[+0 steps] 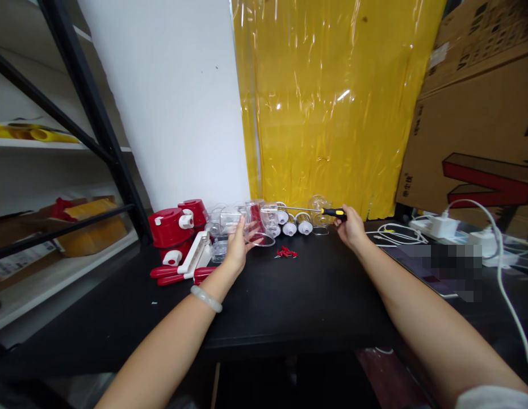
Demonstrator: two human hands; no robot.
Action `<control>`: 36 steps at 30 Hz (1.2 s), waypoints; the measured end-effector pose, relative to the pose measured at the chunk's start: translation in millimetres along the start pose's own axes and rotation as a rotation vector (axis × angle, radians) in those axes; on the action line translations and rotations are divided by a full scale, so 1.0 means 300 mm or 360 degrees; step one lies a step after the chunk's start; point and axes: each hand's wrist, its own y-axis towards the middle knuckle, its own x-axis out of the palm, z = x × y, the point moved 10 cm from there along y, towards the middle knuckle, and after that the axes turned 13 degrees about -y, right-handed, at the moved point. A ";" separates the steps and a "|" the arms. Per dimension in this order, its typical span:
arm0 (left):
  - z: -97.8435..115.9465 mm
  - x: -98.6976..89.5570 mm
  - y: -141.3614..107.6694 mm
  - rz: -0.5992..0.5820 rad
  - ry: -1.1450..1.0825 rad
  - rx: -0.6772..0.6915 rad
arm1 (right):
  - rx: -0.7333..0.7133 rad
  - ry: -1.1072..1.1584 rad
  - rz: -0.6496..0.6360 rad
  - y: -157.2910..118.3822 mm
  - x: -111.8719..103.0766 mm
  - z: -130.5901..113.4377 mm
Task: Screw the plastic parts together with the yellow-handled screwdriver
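My right hand (351, 227) is closed around the black-and-yellow handle of a screwdriver (333, 213). Its long metal shaft points left, level above the table. My left hand (238, 244) grips a clear plastic container (267, 218), its thumb up and its fingers partly seen through the plastic. The container's round rim faces down toward the table. Behind the hands lie several white-capped cylinders (289, 228), and a clear container (319, 207) stands near the screwdriver handle. A small pile of red-headed pieces (286, 252) rests on the table between my hands.
Red round housings (166, 227), a white bracket (196, 255) and red handles (168, 275) sit left on the black table (289, 312). To the right are a tablet (417, 270), white cables (396, 233) and chargers (481, 244). A cardboard box (472, 113) and yellow plastic sheeting (323, 102) stand behind.
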 end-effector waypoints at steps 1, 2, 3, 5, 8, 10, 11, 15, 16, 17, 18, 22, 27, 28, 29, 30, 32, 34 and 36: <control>0.000 0.000 0.001 -0.0004 0.0004 0.0002 | 0.0018 0.0029 0.0002 -0.001 -0.001 0.000; 0.000 0.000 0.002 -0.0010 0.0010 0.0004 | 0.0040 0.0065 0.0005 -0.002 -0.002 0.001; 0.000 0.000 0.003 -0.0015 0.0017 0.0007 | 0.0069 0.0103 0.0005 -0.003 -0.003 0.003; 0.000 0.001 0.002 -0.0024 0.0026 0.0009 | 0.0128 0.0172 -0.0002 -0.004 -0.006 0.008; 0.000 0.002 -0.001 -0.0025 0.0029 0.0008 | 0.0161 0.0220 -0.0017 -0.003 -0.009 0.011; 0.000 0.002 -0.002 -0.0014 0.0026 0.0005 | 0.0133 0.0190 -0.0011 -0.001 -0.011 0.010; 0.001 0.002 -0.001 -0.0009 0.0026 0.0005 | 0.0105 0.0155 -0.0001 0.001 -0.013 0.009; 0.002 -0.002 0.000 0.0018 0.0031 0.0005 | -0.0004 -0.0007 0.0005 0.005 -0.009 0.001; 0.002 -0.003 0.000 0.0025 0.0030 0.0004 | -0.0004 -0.0024 -0.0006 0.005 -0.006 0.003; 0.002 -0.005 0.000 0.0029 0.0027 0.0004 | 0.0013 -0.0025 -0.0015 0.004 -0.003 0.007; 0.003 -0.005 0.000 0.0029 0.0023 0.0004 | 0.0042 -0.0013 -0.0021 0.003 0.000 0.012; 0.003 -0.002 -0.003 0.0014 0.0013 0.0003 | 0.0203 0.0068 -0.0020 -0.002 0.006 0.034; 0.002 -0.001 -0.006 0.0018 0.0044 -0.0010 | 0.0335 0.0077 -0.0015 -0.006 0.005 0.055; 0.000 -0.001 -0.006 0.0020 0.0049 -0.0017 | 0.0329 0.0064 -0.0001 -0.005 0.000 0.056; -0.001 -0.001 -0.006 0.0021 0.0051 -0.0023 | 0.0310 0.0041 0.0019 -0.004 -0.006 0.056; -0.002 -0.001 -0.006 0.0022 0.0051 -0.0026 | 0.0280 0.0007 0.0040 -0.003 -0.013 0.054; -0.002 -0.001 -0.004 0.0018 0.0053 -0.0023 | 0.0199 -0.0076 0.0052 -0.001 -0.020 0.044; -0.002 -0.001 -0.002 0.0016 0.0062 -0.0015 | 0.0147 -0.0145 0.0027 -0.003 -0.016 0.037; -0.003 -0.004 0.001 0.0020 0.0075 -0.0014 | 0.0141 -0.0158 0.0009 -0.007 -0.011 0.035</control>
